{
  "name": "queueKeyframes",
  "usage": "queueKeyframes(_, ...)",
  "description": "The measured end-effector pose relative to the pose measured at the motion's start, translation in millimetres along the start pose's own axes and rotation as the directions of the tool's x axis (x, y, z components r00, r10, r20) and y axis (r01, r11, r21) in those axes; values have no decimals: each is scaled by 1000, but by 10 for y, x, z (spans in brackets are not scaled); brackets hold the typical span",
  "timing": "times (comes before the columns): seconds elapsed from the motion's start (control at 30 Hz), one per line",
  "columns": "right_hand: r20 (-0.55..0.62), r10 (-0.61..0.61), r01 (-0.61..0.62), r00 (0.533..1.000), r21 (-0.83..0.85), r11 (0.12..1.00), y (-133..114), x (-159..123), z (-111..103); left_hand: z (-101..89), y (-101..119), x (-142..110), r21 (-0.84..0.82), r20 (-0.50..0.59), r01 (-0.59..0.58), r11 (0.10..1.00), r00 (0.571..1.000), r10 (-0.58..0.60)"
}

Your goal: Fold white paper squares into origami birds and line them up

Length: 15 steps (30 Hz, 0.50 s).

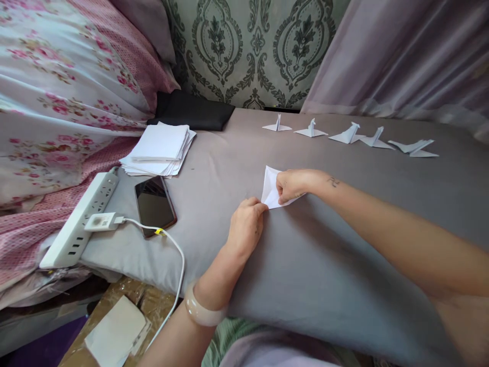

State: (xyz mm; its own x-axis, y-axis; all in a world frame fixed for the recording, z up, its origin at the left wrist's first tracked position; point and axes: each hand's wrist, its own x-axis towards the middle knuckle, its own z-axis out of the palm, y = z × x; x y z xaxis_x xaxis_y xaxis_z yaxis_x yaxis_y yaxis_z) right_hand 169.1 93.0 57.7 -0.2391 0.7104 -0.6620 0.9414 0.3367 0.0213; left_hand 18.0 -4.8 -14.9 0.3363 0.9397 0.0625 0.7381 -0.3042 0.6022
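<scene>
The sheet of paper lies between the two hands, on the grey cloth at the middle of the scene. The left hand is at its near left corner, thumb and fingertips closed on or pressing that corner; which of the two cannot be told. The right hand lies over its right part with the fingers curled in, touching the paper; whether it pinches or only presses is hidden.

No writing can be read. The charger bears faint grey print, too small to make out, and the cable has a plain yellow tag. Dark marks show on the right wrist, not legible as words.

The paper is white and blank where it shows, with creases and slanting edges; its far left corner points up and away, and the right side is partly covered by the hand.

Beyond it, to the far right, five white folded paper figures stand in a row, with flat spread sides and raised middle parts. To the far left is a stack of white paper, near a black folded item. Nearer, a dark-screened phone lies just beside the white power strip, which holds the charger. A pale bangle circles the left wrist.
</scene>
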Motion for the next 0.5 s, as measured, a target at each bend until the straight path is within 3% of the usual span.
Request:
queueKeyframes(0.17, 23, 0, 0, 1000, 1, 1000, 23, 58, 10, -1, 20, -15, 167, 24, 17, 986, 999, -21)
queueKeyframes(0.37, 38, 16, -16, 999, -5, 1000, -20, 49, -24, -52, 69, -84, 386, 162, -76, 919, 987, 14)
queueKeyframes(0.5, 15, 19, -20, 1000, 7, 1000, -67, -26, -57, -58, 41, -115, 431, 168, -138, 892, 983, 71)
